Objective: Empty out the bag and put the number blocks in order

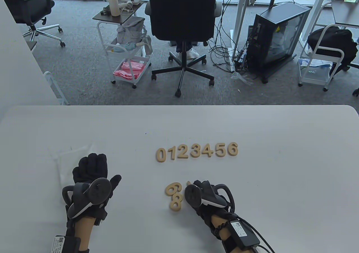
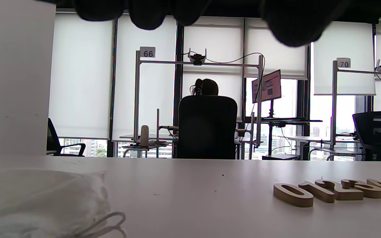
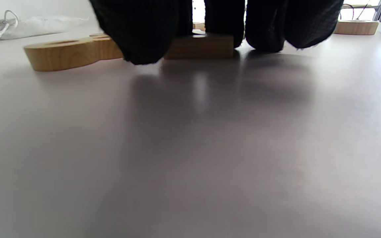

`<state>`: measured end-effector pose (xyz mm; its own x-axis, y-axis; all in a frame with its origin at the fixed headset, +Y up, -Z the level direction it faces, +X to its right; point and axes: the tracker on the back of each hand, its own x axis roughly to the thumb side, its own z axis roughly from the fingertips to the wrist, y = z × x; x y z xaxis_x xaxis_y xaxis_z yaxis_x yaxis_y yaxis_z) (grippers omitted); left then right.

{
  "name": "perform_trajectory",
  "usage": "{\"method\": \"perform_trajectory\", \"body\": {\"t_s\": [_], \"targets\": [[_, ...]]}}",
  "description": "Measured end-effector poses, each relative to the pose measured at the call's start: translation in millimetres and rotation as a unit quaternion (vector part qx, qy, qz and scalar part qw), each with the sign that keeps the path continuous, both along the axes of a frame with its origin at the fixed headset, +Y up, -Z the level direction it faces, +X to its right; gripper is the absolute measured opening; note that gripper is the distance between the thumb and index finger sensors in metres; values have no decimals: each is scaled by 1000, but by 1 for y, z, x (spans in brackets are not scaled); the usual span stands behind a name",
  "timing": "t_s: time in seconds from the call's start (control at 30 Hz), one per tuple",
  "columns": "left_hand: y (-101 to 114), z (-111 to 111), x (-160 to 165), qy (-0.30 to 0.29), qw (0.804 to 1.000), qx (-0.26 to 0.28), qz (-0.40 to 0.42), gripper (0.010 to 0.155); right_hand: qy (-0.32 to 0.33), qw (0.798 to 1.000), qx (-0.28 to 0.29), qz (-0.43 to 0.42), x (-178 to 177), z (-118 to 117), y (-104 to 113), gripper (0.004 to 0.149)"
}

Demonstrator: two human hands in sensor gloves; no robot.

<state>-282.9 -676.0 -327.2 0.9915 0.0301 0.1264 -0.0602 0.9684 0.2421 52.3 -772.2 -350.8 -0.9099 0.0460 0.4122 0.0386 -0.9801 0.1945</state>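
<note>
Under my right hand (image 1: 206,195), beside the loose 9 (image 1: 173,188) and 8 (image 1: 176,202), lies a stiff, light wooden block (image 3: 198,46) my fingertips (image 3: 144,36) press, best pinched by its edges, while my left hand (image 1: 94,177) rests slack near the bag (image 1: 66,163).

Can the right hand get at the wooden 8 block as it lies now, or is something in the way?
Probably yes. The 8 block lies flat just left of the right hand, nothing between them; the 9 block touches only its far end.
</note>
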Motion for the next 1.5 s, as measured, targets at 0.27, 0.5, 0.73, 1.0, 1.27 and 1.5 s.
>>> {"method": "perform_trajectory", "body": {"t_s": [0.27,0.5,0.73,1.0,1.27,1.5], "targets": [[0,0,0,0,1000,-2,1,87,-3,999,43,7,-1,1,2,51],[0,0,0,1,1000,-2,3,87,-1,999,54,4,0,-1,2,50],[0,0,0,0,1000,-8,3,87,-10,997,76,1,2,-2,3,45],[0,0,0,2,1000,-8,4,87,-19,996,86,0,4,-2,4,42],[1,0,-1,3,1000,-7,7,87,-87,982,84,-144,36,-9,25,45],[2,0,-2,3,1000,-3,7,87,-112,957,153,-220,65,-5,51,55]]}}
